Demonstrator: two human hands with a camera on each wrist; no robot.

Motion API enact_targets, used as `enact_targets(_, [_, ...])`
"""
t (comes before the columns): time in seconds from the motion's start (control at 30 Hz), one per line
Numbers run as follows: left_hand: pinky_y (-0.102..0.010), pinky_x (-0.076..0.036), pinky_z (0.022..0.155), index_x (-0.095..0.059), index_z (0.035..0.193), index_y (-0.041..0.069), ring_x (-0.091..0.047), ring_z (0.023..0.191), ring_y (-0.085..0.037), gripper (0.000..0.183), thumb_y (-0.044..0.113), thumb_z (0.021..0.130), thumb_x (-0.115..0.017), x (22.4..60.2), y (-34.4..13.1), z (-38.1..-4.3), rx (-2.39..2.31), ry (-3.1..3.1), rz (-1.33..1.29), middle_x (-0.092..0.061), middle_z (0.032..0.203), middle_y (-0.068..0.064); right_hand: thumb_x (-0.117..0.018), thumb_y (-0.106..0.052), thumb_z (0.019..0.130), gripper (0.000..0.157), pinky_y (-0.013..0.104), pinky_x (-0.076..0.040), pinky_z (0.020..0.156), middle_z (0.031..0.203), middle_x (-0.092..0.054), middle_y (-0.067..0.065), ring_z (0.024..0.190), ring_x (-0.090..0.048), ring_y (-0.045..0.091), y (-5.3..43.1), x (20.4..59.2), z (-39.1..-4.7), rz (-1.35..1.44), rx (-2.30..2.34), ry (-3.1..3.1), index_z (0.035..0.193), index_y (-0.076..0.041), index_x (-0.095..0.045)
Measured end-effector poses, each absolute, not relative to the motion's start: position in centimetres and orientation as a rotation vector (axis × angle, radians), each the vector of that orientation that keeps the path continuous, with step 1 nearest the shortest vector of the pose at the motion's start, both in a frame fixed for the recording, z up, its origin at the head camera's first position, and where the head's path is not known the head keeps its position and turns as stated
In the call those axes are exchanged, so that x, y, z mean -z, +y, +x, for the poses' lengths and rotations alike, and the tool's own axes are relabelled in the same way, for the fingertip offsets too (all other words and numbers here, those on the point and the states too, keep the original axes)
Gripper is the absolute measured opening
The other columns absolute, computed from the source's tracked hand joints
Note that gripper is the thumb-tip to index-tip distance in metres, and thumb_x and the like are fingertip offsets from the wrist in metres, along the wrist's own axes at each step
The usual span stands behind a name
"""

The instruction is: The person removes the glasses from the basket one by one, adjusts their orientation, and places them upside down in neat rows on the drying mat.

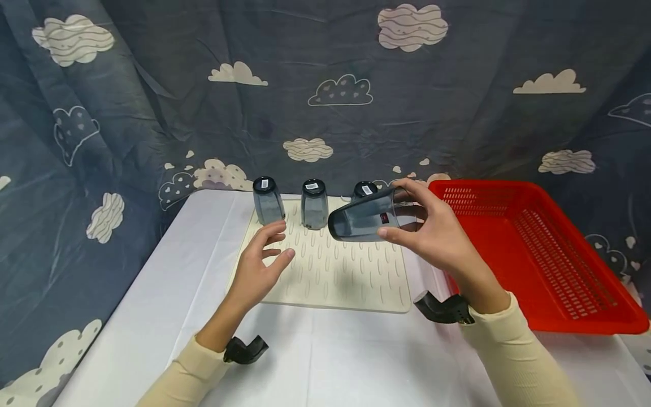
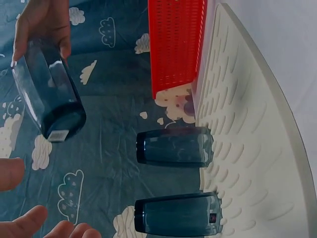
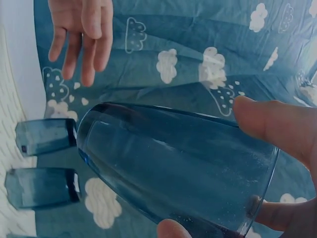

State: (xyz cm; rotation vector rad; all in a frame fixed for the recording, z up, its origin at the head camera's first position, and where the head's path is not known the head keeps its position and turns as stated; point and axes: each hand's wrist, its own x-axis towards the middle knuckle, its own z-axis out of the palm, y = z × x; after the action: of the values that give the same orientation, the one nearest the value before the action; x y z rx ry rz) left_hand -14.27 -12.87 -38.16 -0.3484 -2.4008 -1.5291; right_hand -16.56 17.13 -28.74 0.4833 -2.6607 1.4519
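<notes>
My right hand (image 1: 437,232) grips a smoked blue-grey drinking glass (image 1: 361,217) near its rim, thumb on one side and fingers on the other. The glass lies tilted almost sideways in the air, its base toward the left. My left hand (image 1: 261,268) hovers over the mat's left part, fingers loosely bent and holding nothing. Upside down along the far edge of a cream ridged mat (image 1: 325,282) stand three similar glasses: a left glass (image 1: 268,203), a middle glass (image 1: 314,206) and a right glass (image 1: 364,189), mostly hidden behind the held one.
A red perforated plastic basket (image 1: 508,254) sits to the right of the mat. Under both is a table with a white cloth (image 1: 315,356). Behind it hangs a dark curtain (image 1: 335,51) with a cloud pattern.
</notes>
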Motion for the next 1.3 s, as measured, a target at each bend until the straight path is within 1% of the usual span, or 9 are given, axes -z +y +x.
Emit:
enact_targets(0.13, [-0.048, -0.053, 0.101, -0.05, 0.14, 0.008, -0.057, 0.128, -0.031, 0.05, 0.009, 0.093, -0.067, 38.2, -12.6, -14.2, 1.554, -2.403, -0.346, -0.049, 0.148, -0.011, -0.082, -0.016, 0.081, 0.07, 0.05, -0.057, 0.094, 0.132, -0.057, 0.014, 0.116, -0.064, 0.035, 16.2, 29.6, -17.2, 0.501, -1.503, -2.649, 0.141, -0.019, -0.046])
enact_targets(0.33, [-0.046, -0.054, 0.1, -0.051, 0.14, 0.007, -0.058, 0.127, -0.03, 0.049, 0.009, 0.094, -0.066, 38.5, -12.3, -14.2, 1.59, -2.403, -0.346, -0.05, 0.148, -0.011, -0.081, -0.013, 0.081, 0.072, 0.05, -0.057, 0.094, 0.134, -0.057, 0.017, 0.118, -0.063, 0.037, 15.0, 31.3, -17.8, 0.482, -1.578, -2.64, 0.144, -0.017, -0.045])
enact_targets(0.67, [-0.044, -0.055, 0.098, -0.05, 0.141, 0.009, -0.059, 0.127, -0.03, 0.051, 0.011, 0.093, -0.068, 39.1, -12.4, -14.2, 1.628, -2.398, -0.351, -0.05, 0.148, -0.01, -0.081, -0.011, 0.081, 0.068, 0.048, -0.058, 0.093, 0.133, -0.056, 0.017, 0.114, -0.062, 0.037, 13.6, 33.4, -18.1, 0.524, -1.75, -2.621, 0.14, -0.016, -0.047])
enact_targets(0.83, [-0.035, -0.056, 0.096, -0.049, 0.142, 0.009, -0.058, 0.126, -0.031, 0.055, 0.011, 0.091, -0.07, 39.4, -12.5, -14.4, 1.691, -2.386, -0.398, -0.05, 0.148, -0.012, -0.082, -0.009, 0.079, 0.072, 0.045, -0.059, 0.09, 0.135, -0.055, 0.016, 0.114, -0.062, 0.036, 13.1, 34.2, -17.7, 0.613, -1.787, -2.563, 0.14, -0.018, -0.046])
enact_targets(0.97, [-0.029, -0.055, 0.093, -0.046, 0.144, 0.008, -0.057, 0.126, -0.034, 0.059, 0.01, 0.091, -0.07, 39.6, -12.6, -14.4, 1.767, -2.386, -0.48, -0.049, 0.148, -0.015, -0.081, -0.006, 0.079, 0.073, 0.037, -0.06, 0.087, 0.135, -0.055, 0.017, 0.112, -0.064, 0.035, 12.9, 34.9, -17.5, 0.716, -1.83, -2.498, 0.141, -0.017, -0.045])
enact_targets(1.07, [-0.027, -0.053, 0.093, -0.04, 0.148, 0.007, -0.054, 0.127, -0.036, 0.063, 0.015, 0.093, -0.068, 39.8, -12.9, -14.6, 1.827, -2.411, -0.572, -0.044, 0.151, -0.017, -0.079, -0.003, 0.078, 0.073, 0.032, -0.06, 0.086, 0.134, -0.054, 0.018, 0.109, -0.065, 0.034, 12.8, 35.3, -17.3, 0.765, -1.873, -2.456, 0.141, -0.015, -0.044])
enact_targets(1.17, [-0.023, -0.051, 0.093, -0.031, 0.153, 0.008, -0.05, 0.13, -0.037, 0.069, 0.024, 0.096, -0.066, 39.9, -13.4, -14.7, 1.935, -2.451, -0.631, -0.038, 0.155, -0.019, -0.079, 0.0, 0.077, 0.074, 0.032, -0.061, 0.085, 0.132, -0.054, 0.02, 0.105, -0.065, 0.032, 12.6, 35.6, -17.1, 0.813, -1.922, -2.403, 0.141, -0.011, -0.043])
enact_targets(1.23, [-0.023, -0.052, 0.093, -0.028, 0.155, 0.01, -0.049, 0.13, -0.036, 0.071, 0.028, 0.097, -0.064, 40.0, -13.6, -14.8, 2.051, -2.454, -0.622, -0.036, 0.155, -0.021, -0.079, 0.0, 0.077, 0.074, 0.03, -0.06, 0.085, 0.131, -0.054, 0.02, 0.103, -0.064, 0.03, 12.5, 35.8, -17.1, 0.847, -1.939, -2.378, 0.141, -0.009, -0.043])
enact_targets(1.3, [-0.021, -0.054, 0.092, -0.028, 0.155, 0.01, -0.053, 0.126, -0.025, 0.07, 0.028, 0.098, -0.064, 40.1, -13.7, -14.9, 2.169, -2.425, -0.593, -0.037, 0.153, -0.022, -0.079, 0.0, 0.077, 0.075, 0.03, -0.06, 0.085, 0.131, -0.053, 0.021, 0.104, -0.064, 0.031, 12.3, 36.0, -17.0, 0.88, -1.949, -2.37, 0.142, -0.008, -0.042])
